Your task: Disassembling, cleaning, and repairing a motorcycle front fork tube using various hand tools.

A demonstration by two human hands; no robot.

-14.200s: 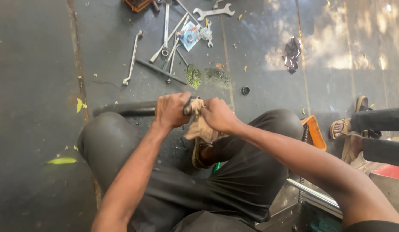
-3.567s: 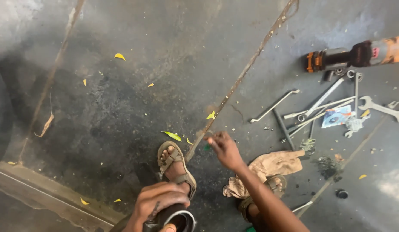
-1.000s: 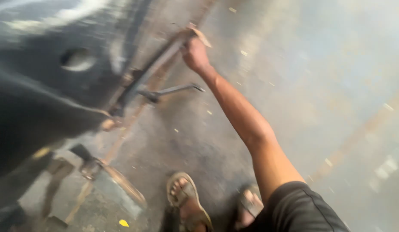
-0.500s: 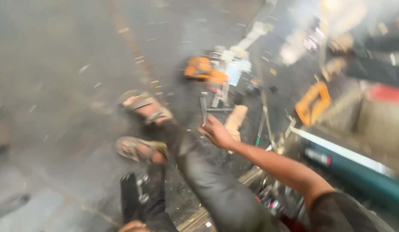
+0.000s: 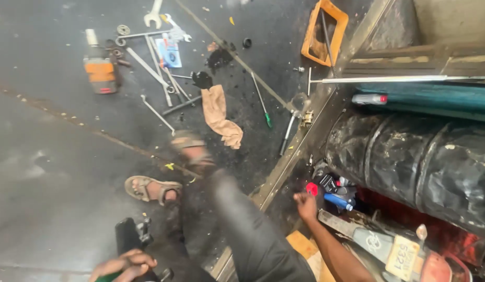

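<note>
Concrete floor [image 5: 54, 156]: wrenches [image 5: 148, 62], rag [image 5: 220, 116], drill [image 5: 100, 70].

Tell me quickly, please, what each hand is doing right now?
Left hand: closed around a dark metal part with a green bit.
Right hand: curled beside small items in the tool pit; whether it holds anything cannot be told.

My right hand [image 5: 305, 203] is curled in a loose fist beside a small red piece [image 5: 311, 188] and a blue tube [image 5: 337, 201]. My left hand [image 5: 123, 263] grips a black part [image 5: 128, 236] low by my sandal [image 5: 148, 188]. Wrenches [image 5: 153, 68], a tan rag [image 5: 220, 115] and an orange drill [image 5: 100, 70] lie on the floor.
</note>
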